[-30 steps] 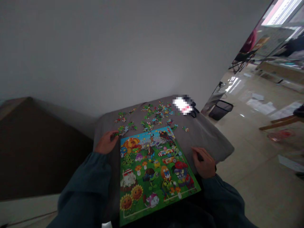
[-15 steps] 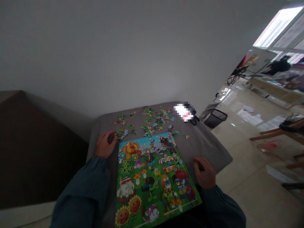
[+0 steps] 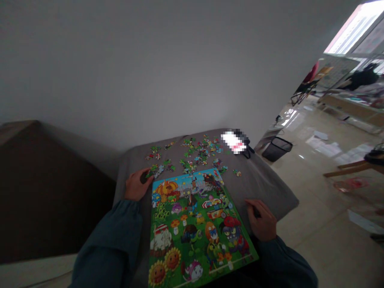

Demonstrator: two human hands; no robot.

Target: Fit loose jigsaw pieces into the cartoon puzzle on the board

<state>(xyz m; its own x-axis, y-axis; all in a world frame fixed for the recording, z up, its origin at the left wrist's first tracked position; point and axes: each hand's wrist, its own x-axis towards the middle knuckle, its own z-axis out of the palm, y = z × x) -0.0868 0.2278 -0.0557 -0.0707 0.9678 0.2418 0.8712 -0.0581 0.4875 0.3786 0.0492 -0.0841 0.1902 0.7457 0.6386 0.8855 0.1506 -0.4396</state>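
Observation:
A bright cartoon puzzle board [image 3: 195, 224] lies on a grey cushion [image 3: 264, 184] in front of me. My left hand [image 3: 136, 185] rests at the board's upper left corner, fingers curled, its fingertips touching loose puzzle pieces [image 3: 157, 170]; whether it holds one is unclear. My right hand [image 3: 262, 220] sits on the cushion just right of the board, fingers curled down against the fabric. Several more loose pieces [image 3: 199, 152] are scattered beyond the board's far edge.
A blurred white object [image 3: 235, 142] lies at the cushion's far corner. A black wire bin [image 3: 277, 148] stands on the glossy floor to the right. A dark sofa arm [image 3: 45, 188] is at left, a plain wall behind.
Both hands stay almost where they were at the board's sides. The view has shifted slightly; the left thumb has closed over the pieces near the corner.

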